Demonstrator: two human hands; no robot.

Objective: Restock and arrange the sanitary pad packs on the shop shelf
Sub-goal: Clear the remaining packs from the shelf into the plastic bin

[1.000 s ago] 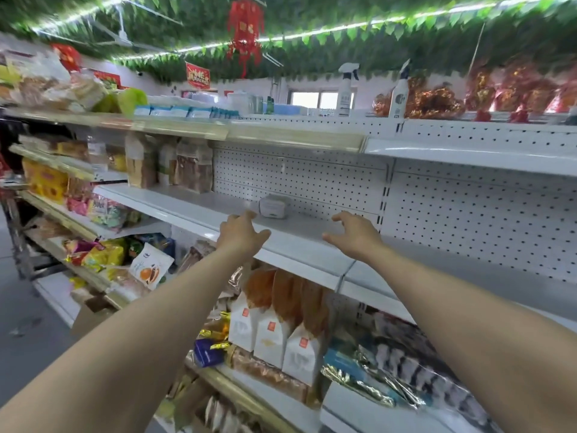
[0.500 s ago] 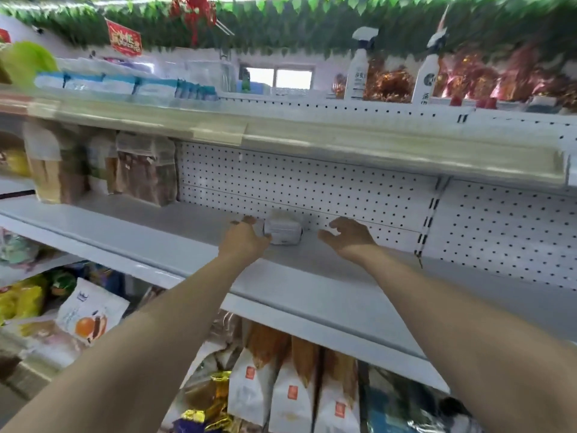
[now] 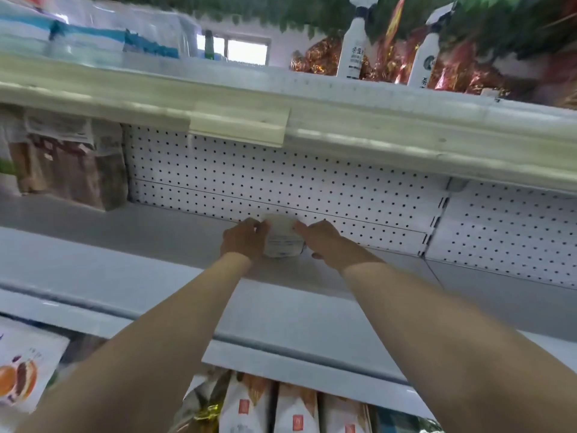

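Left of pack (image 3: pixel 282 237): brown bags (image 3: pixel 81 173); behind: pegboard (image 3: pixel 281 182).

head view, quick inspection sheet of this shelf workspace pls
surface: grey shelf with white pegboard behind it
job's things: one white pack at the back of the shelf, by the pegboard
clutter: bagged goods at the shelf's left end
hands: left hand and right hand grip the white pack from either side
cables: nothing seen
surroundings: spray bottles on the top shelf, paper bags on the shelf below, image blurred
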